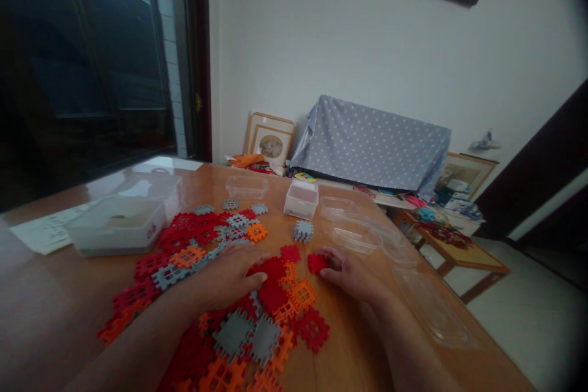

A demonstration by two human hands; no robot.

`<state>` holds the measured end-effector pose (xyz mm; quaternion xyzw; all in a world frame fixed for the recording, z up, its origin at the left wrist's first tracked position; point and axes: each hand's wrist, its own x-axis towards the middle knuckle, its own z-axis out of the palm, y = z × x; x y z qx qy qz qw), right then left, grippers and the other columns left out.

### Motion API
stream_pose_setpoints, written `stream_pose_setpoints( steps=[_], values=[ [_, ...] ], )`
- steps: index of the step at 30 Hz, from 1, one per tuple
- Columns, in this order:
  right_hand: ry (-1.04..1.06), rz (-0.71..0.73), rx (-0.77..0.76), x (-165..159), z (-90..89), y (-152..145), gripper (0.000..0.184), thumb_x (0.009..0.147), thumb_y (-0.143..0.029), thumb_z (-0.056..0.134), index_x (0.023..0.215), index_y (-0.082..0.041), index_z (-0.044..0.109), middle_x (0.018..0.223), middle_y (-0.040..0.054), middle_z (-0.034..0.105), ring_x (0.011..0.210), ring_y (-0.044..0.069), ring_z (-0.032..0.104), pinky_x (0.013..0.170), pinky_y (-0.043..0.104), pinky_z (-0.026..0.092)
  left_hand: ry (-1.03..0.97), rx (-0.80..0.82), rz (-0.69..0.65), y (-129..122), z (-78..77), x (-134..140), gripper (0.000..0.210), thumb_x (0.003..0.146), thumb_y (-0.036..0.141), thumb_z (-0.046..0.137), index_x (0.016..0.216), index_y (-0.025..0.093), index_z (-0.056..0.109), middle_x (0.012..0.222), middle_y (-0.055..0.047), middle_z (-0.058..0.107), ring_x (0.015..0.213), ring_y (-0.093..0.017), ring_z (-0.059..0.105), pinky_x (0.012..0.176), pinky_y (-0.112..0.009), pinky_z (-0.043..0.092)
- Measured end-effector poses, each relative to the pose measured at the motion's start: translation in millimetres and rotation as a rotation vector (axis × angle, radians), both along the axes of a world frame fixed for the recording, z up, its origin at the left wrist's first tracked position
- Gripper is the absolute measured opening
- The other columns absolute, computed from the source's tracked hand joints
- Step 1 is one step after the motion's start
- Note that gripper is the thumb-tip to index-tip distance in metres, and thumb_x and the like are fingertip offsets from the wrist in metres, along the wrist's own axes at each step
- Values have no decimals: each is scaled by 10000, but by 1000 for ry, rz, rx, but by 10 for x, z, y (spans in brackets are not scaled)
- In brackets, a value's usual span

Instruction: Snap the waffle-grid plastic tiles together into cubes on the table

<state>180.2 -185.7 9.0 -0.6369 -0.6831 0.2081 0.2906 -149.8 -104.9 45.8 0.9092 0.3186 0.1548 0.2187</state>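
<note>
My right hand pinches a red interlocking square tile between thumb and fingers, close to the tabletop. To the left, my left hand reaches over the heap of tiles, thumb apart from the fingers, touching or just above a patch of red tiles; the fingertips are partly hidden. Between the hands another red tile lies near a small stack of grey tiles. Nearer to me are orange window-patterned tiles, larger grey tiles and a red tile with openings.
A frosted plastic box stands at the left on a paper sheet. Toward the back is a small white box. Clear plastic containers and a clear lid line the right side of the wooden table.
</note>
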Motion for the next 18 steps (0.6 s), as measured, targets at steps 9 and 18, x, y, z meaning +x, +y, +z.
stream_pose_setpoints(
  steps=[9,18],
  values=[
    [-110,145,145,-578,222,-23,404,879,-211,576,1274,-259,644,1292,64,673,1200,251,594,1069,420,441,-55,-2,29,1,91,-18,299,926,344,469,1079,262,713,1124,-51,743,1050,-242,658,940,-326,466],
    [-323,337,67,-1057,165,143,697,744,-11,513,1379,-290,588,1413,34,610,1307,248,521,1133,411,368,46,-9,-66,-107,148,-30,255,816,232,567,1028,271,702,1080,-25,740,1054,-246,640,965,-342,448]
  ],
)
